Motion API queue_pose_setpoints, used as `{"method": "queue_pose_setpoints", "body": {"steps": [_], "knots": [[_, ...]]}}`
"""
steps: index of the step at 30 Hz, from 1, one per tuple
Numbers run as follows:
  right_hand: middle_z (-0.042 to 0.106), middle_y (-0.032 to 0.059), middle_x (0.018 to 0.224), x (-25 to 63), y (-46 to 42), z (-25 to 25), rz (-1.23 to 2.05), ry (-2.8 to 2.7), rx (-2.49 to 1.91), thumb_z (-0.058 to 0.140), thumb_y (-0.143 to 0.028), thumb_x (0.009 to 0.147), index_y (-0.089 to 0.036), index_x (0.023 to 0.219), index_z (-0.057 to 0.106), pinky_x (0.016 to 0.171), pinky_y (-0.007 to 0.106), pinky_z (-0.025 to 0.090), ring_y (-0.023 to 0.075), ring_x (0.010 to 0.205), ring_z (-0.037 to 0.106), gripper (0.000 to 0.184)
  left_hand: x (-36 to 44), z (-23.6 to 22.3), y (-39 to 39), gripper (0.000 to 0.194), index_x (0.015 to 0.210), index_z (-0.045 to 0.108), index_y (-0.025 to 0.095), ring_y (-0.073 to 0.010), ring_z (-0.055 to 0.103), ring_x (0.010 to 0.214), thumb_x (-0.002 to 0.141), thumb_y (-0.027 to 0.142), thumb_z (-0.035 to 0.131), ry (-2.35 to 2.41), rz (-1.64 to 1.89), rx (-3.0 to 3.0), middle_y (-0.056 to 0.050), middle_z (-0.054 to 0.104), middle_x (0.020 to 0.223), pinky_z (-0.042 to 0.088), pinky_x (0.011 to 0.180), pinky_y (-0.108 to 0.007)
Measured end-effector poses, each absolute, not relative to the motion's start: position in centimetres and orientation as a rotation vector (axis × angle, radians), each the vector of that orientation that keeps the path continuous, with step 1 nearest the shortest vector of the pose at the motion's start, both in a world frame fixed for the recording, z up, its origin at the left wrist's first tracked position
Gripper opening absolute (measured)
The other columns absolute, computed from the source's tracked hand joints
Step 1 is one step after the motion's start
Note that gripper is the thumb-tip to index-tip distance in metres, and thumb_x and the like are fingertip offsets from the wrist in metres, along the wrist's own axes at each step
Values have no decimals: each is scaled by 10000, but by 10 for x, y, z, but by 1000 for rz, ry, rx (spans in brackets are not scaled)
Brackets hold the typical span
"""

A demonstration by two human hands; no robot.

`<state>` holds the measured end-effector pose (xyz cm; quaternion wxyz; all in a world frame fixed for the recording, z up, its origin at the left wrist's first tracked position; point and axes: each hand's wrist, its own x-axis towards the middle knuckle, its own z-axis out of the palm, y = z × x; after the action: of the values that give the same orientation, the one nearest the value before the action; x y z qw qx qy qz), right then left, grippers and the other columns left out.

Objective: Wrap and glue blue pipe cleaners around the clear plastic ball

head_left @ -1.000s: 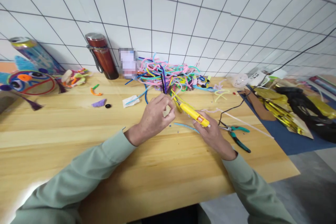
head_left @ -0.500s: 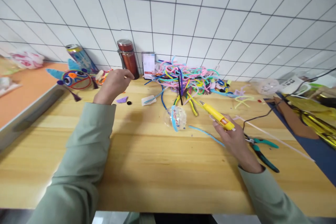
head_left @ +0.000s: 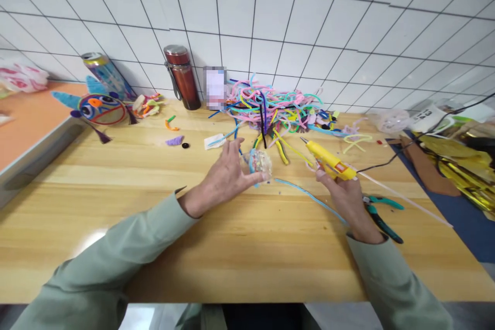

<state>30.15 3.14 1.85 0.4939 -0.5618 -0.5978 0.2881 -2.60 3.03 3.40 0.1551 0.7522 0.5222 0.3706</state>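
My left hand (head_left: 226, 175) is beside a clear plastic ball (head_left: 262, 162) that has a light-blue band round it and small coloured bits inside. Its thumb lies across the near side of the ball and the fingers are spread at the ball's left; whether they touch it is unclear. My right hand (head_left: 344, 193) is wrapped round a yellow glue gun (head_left: 330, 159), its nozzle pointing up and left. Under that hand runs a light-blue pipe cleaner (head_left: 305, 193). Behind the ball lie yellow-handled pliers (head_left: 282, 150), partly covered by pipe cleaners.
A tangled heap of pipe cleaners (head_left: 270, 105) lies along the tiled wall, beside a phone (head_left: 215, 87) and a red-brown flask (head_left: 182, 80). Green-handled pliers (head_left: 382, 216) rest at right. A pipe-cleaner face (head_left: 102, 108) and a can (head_left: 108, 75) are at left.
My left hand swung from the ball to the upper left, then came back to it with fingers spread. The glue gun stays in my right hand, farther from the ball. The view has shifted.
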Motion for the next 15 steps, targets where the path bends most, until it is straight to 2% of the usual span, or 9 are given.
{"method": "queue_pose_setpoints", "body": {"steps": [2, 7, 10, 12, 15], "knots": [[842, 74, 1020, 301, 31, 21, 734, -1404, -1363, 824, -436, 834, -212, 1043, 799, 896, 451, 651, 299, 983, 787, 308, -22, 22, 21, 987, 1521, 382, 167, -402, 583, 1372, 811, 611, 902, 1504, 1095, 2152, -207, 547, 1420, 556, 1134, -641], [856, 66, 1050, 297, 25, 26, 884, -1417, -1324, 869, -448, 808, -235, 1068, 815, 866, 440, 671, 293, 965, 798, 341, -16, 15, 22, 726, 1475, 446, 214, -353, 572, 1405, 893, 354, 856, 1236, 1089, 2222, -190, 524, 1448, 568, 1165, -571], [860, 65, 1054, 298, 21, 36, 973, -1492, -1293, 879, -501, 824, -245, 1050, 825, 886, 437, 671, 288, 970, 799, 346, -9, 16, 30, 730, 1539, 439, 237, -350, 525, 1488, 900, 224, 793, 1070, 1095, 2275, -197, 504, 1518, 532, 1219, -573], [859, 72, 1022, 300, 19, 46, 1012, -1553, -1273, 868, -554, 842, -245, 1017, 830, 881, 440, 672, 283, 938, 796, 358, -5, 16, 34, 772, 1578, 422, 240, -352, 534, 1486, 895, 202, 782, 996, 1107, 2289, -195, 537, 1511, 519, 1230, -585], [850, 79, 979, 303, 18, 63, 1051, -1631, -1270, 854, -605, 858, -244, 985, 835, 860, 433, 674, 273, 897, 786, 383, 1, 12, 39, 781, 1598, 406, 248, -353, 553, 1469, 927, 270, 803, 956, 1149, 2273, -191, 573, 1506, 518, 1227, -593]]}}
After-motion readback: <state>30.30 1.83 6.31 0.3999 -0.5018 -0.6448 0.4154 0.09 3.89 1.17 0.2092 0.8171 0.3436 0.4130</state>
